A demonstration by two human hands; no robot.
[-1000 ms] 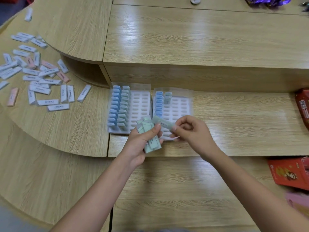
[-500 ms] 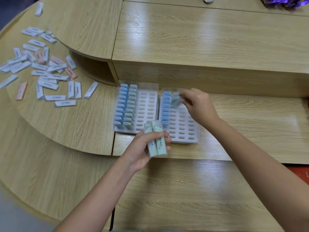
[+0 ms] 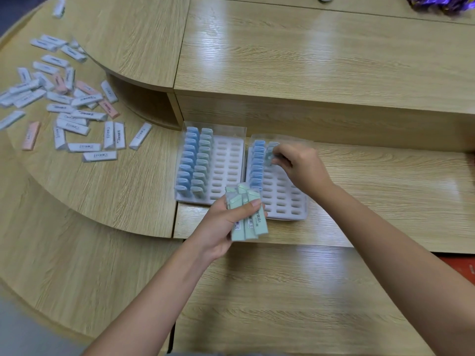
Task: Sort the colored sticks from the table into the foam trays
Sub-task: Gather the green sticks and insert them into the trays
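Two white foam trays lie side by side on the lower desk. The left tray (image 3: 232, 170) has a blue column and a green column of sticks filled. The right tray (image 3: 285, 201) has a blue column and a few green sticks at its top. My right hand (image 3: 298, 165) pinches a green stick (image 3: 269, 156) standing in the right tray's second column. My left hand (image 3: 226, 222) grips a bundle of green sticks (image 3: 246, 214) just in front of the trays. Loose white and pink sticks (image 3: 64, 104) lie scattered at the far left.
A raised wooden counter (image 3: 308, 60) runs behind the trays, with a curved shelf opening to their left. Purple wrapping (image 3: 442, 2) lies at the top right corner. A red object (image 3: 462, 268) shows at the right edge.
My right hand carried one green stick from the bundle up to the right tray's second column and now holds it in a slot. My left hand kept the bundle nearly still.
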